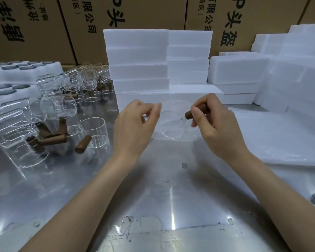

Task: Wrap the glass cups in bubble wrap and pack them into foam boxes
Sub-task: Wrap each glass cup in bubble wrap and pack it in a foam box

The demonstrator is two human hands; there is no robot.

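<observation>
Wrapping step: right hand [215,122] pinching glass cup [171,124] by its wooden handle [196,110]; left hand [136,124] curled at rim, grip unclear. Next: roll onto bubble wrap [273,135].

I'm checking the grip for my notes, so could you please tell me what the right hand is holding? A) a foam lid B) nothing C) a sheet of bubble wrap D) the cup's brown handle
D: the right hand has its fingers curled round the brown handle of the glass cup, which it holds above the metal table.
</observation>
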